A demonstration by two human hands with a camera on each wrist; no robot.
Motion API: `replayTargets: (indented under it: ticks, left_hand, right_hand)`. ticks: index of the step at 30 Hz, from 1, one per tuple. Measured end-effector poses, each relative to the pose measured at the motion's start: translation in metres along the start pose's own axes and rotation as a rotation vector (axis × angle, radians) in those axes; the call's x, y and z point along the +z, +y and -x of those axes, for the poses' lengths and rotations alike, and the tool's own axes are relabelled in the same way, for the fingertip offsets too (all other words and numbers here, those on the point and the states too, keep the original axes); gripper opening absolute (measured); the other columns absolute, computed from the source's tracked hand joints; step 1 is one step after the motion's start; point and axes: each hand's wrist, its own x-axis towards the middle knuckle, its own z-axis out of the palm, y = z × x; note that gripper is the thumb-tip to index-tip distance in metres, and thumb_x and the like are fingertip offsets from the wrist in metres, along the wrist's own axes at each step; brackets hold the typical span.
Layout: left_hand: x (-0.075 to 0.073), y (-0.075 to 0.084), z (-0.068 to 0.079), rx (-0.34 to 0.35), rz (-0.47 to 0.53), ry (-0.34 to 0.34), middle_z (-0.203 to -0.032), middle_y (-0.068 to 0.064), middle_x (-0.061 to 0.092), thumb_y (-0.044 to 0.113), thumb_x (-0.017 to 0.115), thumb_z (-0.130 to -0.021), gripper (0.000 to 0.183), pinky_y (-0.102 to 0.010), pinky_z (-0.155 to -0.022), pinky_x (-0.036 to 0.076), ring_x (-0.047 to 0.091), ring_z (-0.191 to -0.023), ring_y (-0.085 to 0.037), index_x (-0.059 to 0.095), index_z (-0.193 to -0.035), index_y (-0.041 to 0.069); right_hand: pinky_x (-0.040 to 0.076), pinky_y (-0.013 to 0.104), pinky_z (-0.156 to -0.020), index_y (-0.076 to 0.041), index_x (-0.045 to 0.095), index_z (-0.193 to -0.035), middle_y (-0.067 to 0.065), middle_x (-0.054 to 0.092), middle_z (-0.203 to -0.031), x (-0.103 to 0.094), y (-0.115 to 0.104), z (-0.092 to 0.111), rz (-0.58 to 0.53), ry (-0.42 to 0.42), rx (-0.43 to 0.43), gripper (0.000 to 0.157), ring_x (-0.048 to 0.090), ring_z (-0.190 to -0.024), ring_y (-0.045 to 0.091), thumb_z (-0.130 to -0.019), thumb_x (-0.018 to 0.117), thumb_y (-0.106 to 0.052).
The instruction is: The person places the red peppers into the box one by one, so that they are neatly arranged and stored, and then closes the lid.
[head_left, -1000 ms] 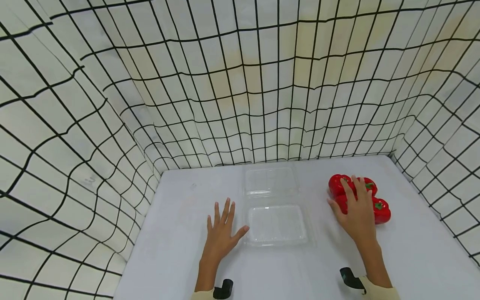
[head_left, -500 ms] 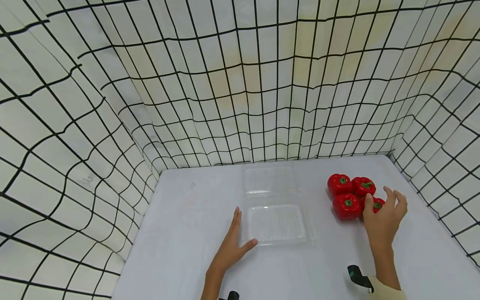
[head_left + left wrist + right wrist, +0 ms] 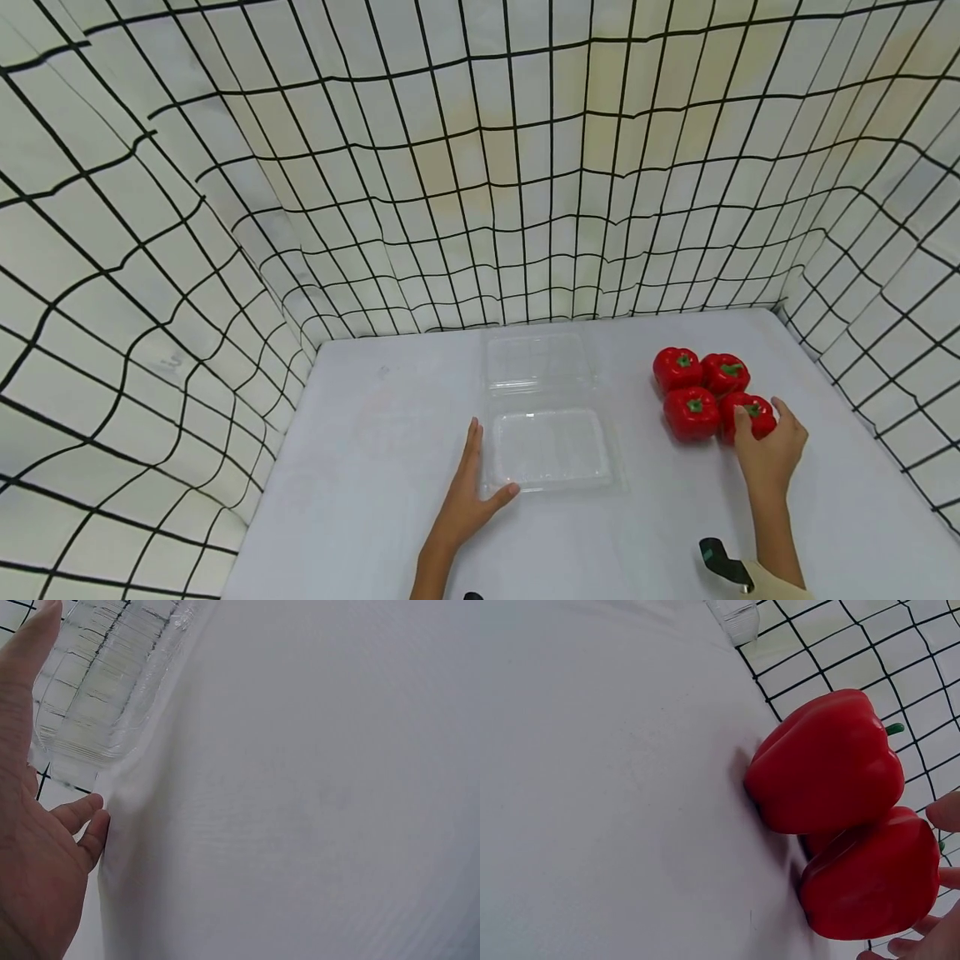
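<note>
My right hand (image 3: 771, 454) grips the front right red bell pepper (image 3: 759, 419), thumb on its near-left side and fingers curled over its right side. In the right wrist view that bell pepper (image 3: 874, 885) sits on the table, with fingertips (image 3: 946, 812) at its right edge. The front left bell pepper (image 3: 691, 414) stands close beside it. Two more lie behind, the back left bell pepper (image 3: 677, 370) and the back right bell pepper (image 3: 724, 374). My left hand (image 3: 459, 507) has its fingers extended along the left side of a hinged clear plastic container (image 3: 551, 450), thumb near its front edge.
The container's lid (image 3: 536, 358) lies folded back behind its base. Both rest on a white table (image 3: 375, 467). Black netting (image 3: 525, 208) over pale walls encloses the table at the back and both sides.
My right hand moved from above the group of bell peppers to the right, then closed around the front right one. My left hand turned and moved right, up against the container's side.
</note>
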Motion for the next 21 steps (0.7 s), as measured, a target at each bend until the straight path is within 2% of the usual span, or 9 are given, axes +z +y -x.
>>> replayTargets:
  ticks: [3,6,11,16,21]
  left_hand:
    - [0.002,0.0,0.0,0.008,-0.004,0.01,-0.167,-0.001,0.002,0.042,0.077,-0.08,0.106,-0.058,-0.12,0.02,0.008,-0.153,-0.025,0.008,-0.159,0.019]
    - [0.004,0.0,0.0,0.007,-0.006,0.018,-0.167,0.001,0.002,0.042,0.077,-0.08,0.106,-0.065,-0.117,0.019,0.011,-0.153,-0.027,0.01,-0.158,0.018]
    - [0.005,0.001,0.0,0.003,0.004,0.016,-0.166,0.005,0.001,0.042,0.076,-0.081,0.105,-0.078,-0.109,0.013,0.025,-0.149,-0.032,0.01,-0.158,0.019]
    - [0.005,0.001,0.0,0.005,0.003,0.017,-0.166,0.006,0.001,0.042,0.076,-0.081,0.104,-0.08,-0.107,0.013,0.03,-0.147,-0.033,0.01,-0.158,0.019]
    - [0.005,0.002,0.0,-0.01,-0.001,0.018,-0.166,0.01,0.001,0.043,0.076,-0.081,0.104,-0.081,-0.106,0.014,0.039,-0.142,-0.031,0.01,-0.158,0.021]
  right_hand:
    - [0.037,0.065,-0.107,-0.003,0.025,-0.153,0.027,0.022,-0.154,0.001,0.003,-0.001,0.009,-0.009,0.01,0.065,0.022,-0.146,0.042,-0.099,0.051,-0.028]
    - [0.037,0.065,-0.107,-0.003,0.024,-0.153,0.028,0.023,-0.154,0.001,0.006,-0.001,0.012,-0.021,0.009,0.067,0.022,-0.146,0.043,-0.099,0.052,-0.031]
    - [0.037,0.066,-0.106,-0.005,0.02,-0.155,0.028,0.024,-0.154,0.002,0.012,-0.003,0.014,-0.041,-0.006,0.071,0.022,-0.146,0.043,-0.098,0.054,-0.032]
    - [0.035,0.066,-0.107,-0.007,0.018,-0.155,0.027,0.025,-0.155,0.003,0.016,-0.003,0.005,-0.053,-0.011,0.073,0.021,-0.146,0.043,-0.098,0.055,-0.032]
    - [0.036,0.065,-0.108,-0.008,0.023,-0.155,0.025,0.03,-0.154,0.002,0.017,-0.001,-0.023,-0.012,-0.008,0.069,0.025,-0.145,0.041,-0.098,0.055,-0.033]
